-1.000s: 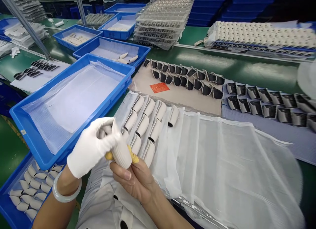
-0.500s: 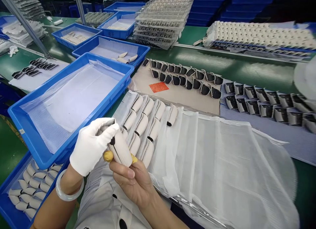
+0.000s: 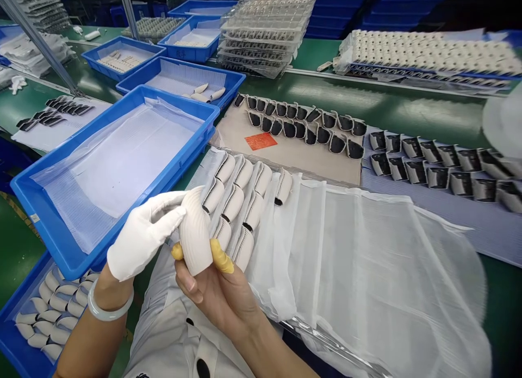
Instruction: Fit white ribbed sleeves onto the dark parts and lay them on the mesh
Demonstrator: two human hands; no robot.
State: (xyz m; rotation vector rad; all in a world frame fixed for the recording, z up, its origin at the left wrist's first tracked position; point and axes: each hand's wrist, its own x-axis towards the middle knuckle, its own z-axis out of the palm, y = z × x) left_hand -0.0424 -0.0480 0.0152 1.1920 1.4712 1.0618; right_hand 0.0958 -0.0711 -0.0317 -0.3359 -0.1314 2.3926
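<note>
A cream, curved, ribbed shell-shaped piece (image 3: 194, 231) is held upright before me between both hands, its ribbed outer face toward me. My left hand (image 3: 141, 234), in a white glove, is closed in a pinch on its upper left edge. My right hand (image 3: 224, 293), with yellow covers on two fingertips, grips the lower end from both sides. Just behind lie rows of similar cream pieces (image 3: 233, 201) in folds of a translucent white sheet (image 3: 367, 258). The held piece's inner side is hidden.
A lined blue tray (image 3: 39, 232) stands at left; a lower blue tray (image 3: 12, 359) holds several cream pieces. Beyond, rows of dark-faced pieces (image 3: 289, 129) sit on a beige board (image 3: 302, 160) beside red paper (image 3: 261, 141). Clear trays (image 3: 261, 35) are stacked behind.
The cream piece has been turned, so its ribbed face shows instead of its dark-tipped slit side. My left hand has shifted slightly left and its fingers have straightened.
</note>
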